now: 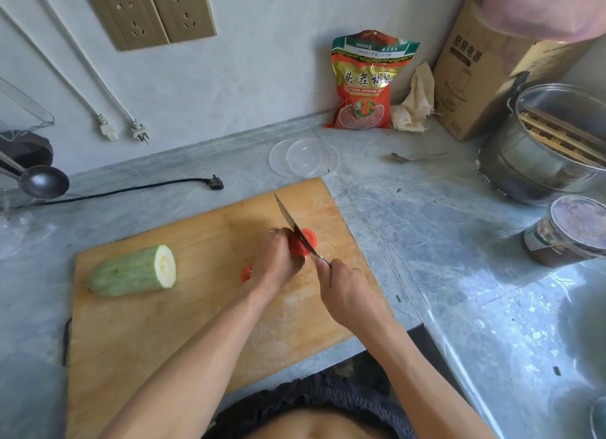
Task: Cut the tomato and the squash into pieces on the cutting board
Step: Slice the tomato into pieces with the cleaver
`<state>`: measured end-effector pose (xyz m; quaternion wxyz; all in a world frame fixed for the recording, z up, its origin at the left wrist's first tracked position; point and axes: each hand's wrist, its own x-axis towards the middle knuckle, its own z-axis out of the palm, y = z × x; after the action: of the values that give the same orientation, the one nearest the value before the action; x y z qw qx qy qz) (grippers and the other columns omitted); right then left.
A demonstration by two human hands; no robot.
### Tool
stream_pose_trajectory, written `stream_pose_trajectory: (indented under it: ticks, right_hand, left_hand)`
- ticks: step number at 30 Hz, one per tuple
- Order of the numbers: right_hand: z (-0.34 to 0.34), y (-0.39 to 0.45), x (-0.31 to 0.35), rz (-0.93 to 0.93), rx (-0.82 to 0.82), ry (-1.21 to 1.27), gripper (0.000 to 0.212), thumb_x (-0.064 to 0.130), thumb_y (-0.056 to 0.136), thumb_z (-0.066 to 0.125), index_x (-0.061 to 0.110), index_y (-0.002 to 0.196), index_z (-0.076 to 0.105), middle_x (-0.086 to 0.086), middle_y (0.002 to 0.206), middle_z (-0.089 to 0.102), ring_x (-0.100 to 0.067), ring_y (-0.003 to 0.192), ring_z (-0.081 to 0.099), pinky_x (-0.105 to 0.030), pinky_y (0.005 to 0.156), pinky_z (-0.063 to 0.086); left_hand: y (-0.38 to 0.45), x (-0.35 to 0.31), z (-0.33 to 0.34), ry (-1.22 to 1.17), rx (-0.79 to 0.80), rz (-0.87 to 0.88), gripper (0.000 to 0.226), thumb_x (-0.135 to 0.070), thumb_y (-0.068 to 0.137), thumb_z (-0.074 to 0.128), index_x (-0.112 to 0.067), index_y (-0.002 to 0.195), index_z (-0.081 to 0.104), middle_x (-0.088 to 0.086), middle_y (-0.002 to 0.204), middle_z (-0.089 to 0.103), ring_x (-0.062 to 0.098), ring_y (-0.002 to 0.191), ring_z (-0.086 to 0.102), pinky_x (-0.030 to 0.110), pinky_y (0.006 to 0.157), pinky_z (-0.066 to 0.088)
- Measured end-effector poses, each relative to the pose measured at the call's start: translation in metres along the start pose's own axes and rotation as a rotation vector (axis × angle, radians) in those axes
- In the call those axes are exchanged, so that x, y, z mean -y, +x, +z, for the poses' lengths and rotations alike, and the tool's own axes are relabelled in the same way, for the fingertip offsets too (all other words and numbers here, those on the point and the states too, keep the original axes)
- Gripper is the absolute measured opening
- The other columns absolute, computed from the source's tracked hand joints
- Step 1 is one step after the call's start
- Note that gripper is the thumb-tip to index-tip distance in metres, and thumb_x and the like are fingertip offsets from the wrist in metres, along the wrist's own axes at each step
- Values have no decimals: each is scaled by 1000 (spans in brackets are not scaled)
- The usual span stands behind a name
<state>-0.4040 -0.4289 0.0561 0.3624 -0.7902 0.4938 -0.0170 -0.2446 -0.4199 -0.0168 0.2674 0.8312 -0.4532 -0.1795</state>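
On the wooden cutting board a red tomato lies near the right side. My left hand holds it down with curled fingers. My right hand grips the handle of a knife whose blade stands in the tomato, a cut slice lying to the blade's right. Another tomato piece peeks out left of my left wrist. A pale green squash, one end cut flat, lies on the board's left part, apart from both hands.
Beyond the board lie a clear plastic lid, a spoon and a red snack bag. A steel pot, a cardboard box and a jar stand at right. A ladle and black cable lie left.
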Motion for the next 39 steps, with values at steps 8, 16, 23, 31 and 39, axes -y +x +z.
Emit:
stream_pose_trajectory:
  ticks: [8,16,23,31,39]
  right_hand:
    - [-4,-2,-5,0,5,-43,46,49,103,25,15,76,41,-1,63,48,-14,45,38,-23,41,25]
    - [-5,12,-9,-5,-1,-15,45,48,103,27,16,73,37,-2,62,45,-15,45,37,-27,42,28]
    - [-6,9,-19,10,12,-52,45,50,102,25,20,70,35,0,61,46,-15,46,38,-29,46,33]
    - [0,17,-13,-8,36,-70,44,46,104,25,15,76,38,-1,63,44,-14,47,37,-27,43,25]
    - [12,23,-24,1,53,-19,43,47,103,25,14,80,40,-7,68,51,-19,51,41,-33,49,36]
  left_hand:
    - [0,-11,2,4,23,-44,18,-8,70,72,-4,87,66,12,86,63,28,84,61,23,62,36]
    - [5,-22,-4,55,69,-24,23,-10,71,70,-16,63,49,-2,60,47,23,65,49,16,45,33]
    - [7,-27,-7,67,94,-20,18,-7,73,70,-16,68,56,-1,64,54,21,66,53,15,42,32]
    - [12,-29,-10,70,131,-126,29,-9,73,66,-17,57,43,15,67,58,33,68,56,18,35,26]
    - [5,-28,-10,72,138,-155,8,-11,79,62,-10,87,58,15,97,62,34,90,61,27,62,37]
